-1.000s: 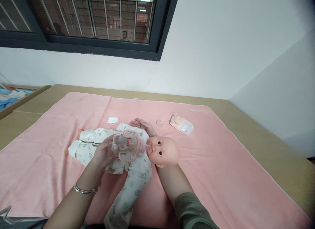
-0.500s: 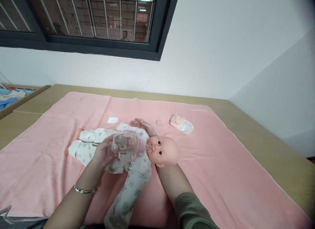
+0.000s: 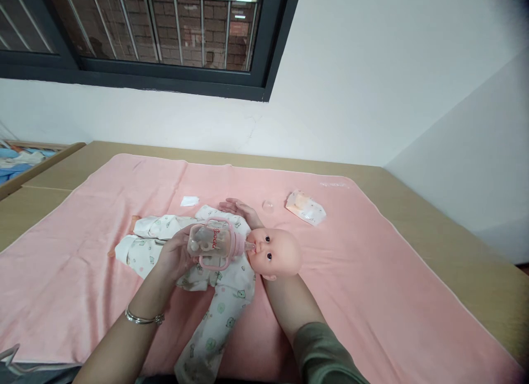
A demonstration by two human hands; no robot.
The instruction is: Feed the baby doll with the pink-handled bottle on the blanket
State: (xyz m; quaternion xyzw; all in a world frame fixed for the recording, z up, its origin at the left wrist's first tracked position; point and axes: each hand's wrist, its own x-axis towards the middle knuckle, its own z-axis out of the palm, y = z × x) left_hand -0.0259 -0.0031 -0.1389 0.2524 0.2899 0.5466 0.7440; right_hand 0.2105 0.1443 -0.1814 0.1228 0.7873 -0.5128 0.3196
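A baby doll (image 3: 281, 252) in a white patterned outfit lies on its back, legs to the left and head to the right. My left hand (image 3: 177, 254) is closed around the base of a clear baby bottle (image 3: 212, 241) with pink handles. The bottle lies nearly level above the doll's chest, its nipple at the doll's mouth. Under the doll's neck passes my right forearm, and the head rests on it. Beyond the doll's far shoulder my right hand (image 3: 239, 206) shows, fingers stretched out and holding nothing.
A pink blanket (image 3: 372, 263) covers much of the wooden table (image 3: 467, 252). Behind the doll lie a small white square (image 3: 189, 201), a clear cap (image 3: 268, 206) and a printed soft packet (image 3: 306, 207). A wall and a barred window (image 3: 165, 31) stand at the back.
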